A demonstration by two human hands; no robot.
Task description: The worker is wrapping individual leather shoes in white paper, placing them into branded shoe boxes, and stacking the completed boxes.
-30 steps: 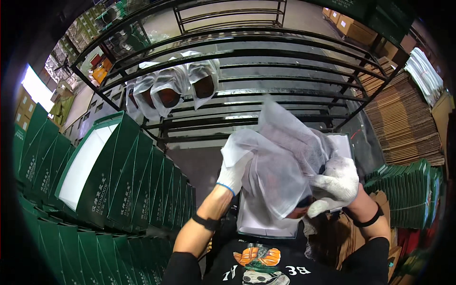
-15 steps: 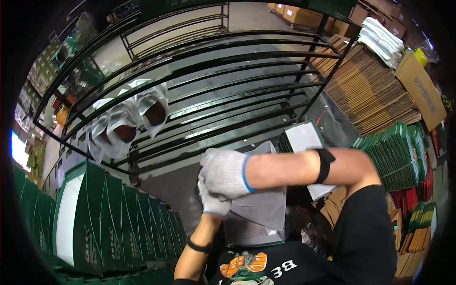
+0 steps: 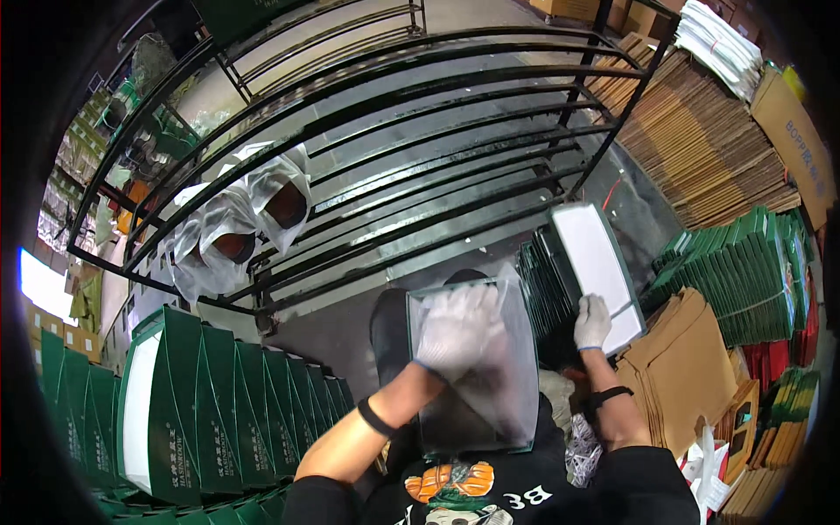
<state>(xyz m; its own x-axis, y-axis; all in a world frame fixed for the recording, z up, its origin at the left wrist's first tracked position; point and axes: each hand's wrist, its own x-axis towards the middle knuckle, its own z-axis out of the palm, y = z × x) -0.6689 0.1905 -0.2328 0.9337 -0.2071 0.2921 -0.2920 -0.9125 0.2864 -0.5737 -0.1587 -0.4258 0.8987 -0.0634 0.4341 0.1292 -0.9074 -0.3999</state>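
Note:
A box with a dark green rim rests on my lap, holding something under a translucent, greyish wrap. My left hand, in a white knit glove, lies over the wrap inside the box with its fingers extended, slightly blurred. To the right, a box lid, white inside with a dark green edge, leans against a stack of dark green lids. My right hand, also gloved, closes on the near left edge of that white-lined lid. What lies beneath the wrap is hard to make out.
A black metal rack spans the front, with translucent bags around brown items on its left. Rows of green boxes stand at left. Flattened cardboard, bundled green boxes and brown paper sheets sit at right.
My hands were together above the box and have separated. The left now lies on the wrap inside; the right has moved right to the white-lined lid. The view has shifted slightly.

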